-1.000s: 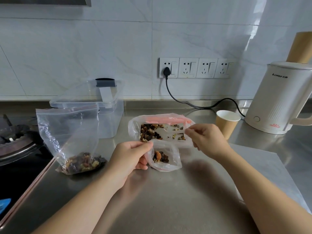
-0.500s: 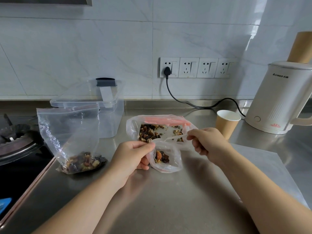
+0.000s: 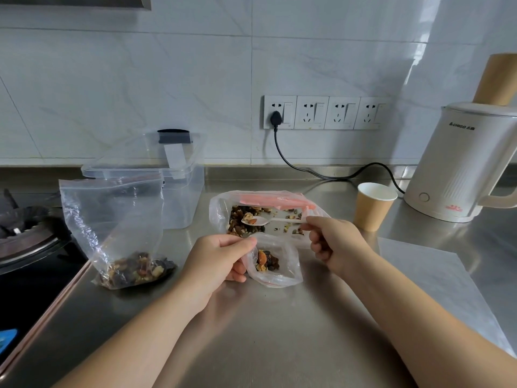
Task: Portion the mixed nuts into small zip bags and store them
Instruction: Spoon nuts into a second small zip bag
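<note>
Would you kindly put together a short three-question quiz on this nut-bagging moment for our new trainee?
1. True or false: the white plastic spoon in the right hand is empty.
2. Which hand pinches the mouth of the small clear zip bag?
A. left hand
B. right hand
C. neither
3. Fill in: the brown paper cup stands between the white electric kettle and the open ____ holding loose nuts.

Key:
1. False; the spoon carries nuts, an almond among them.
2. A.
3. The large clear bag with the red zip strip.
</note>
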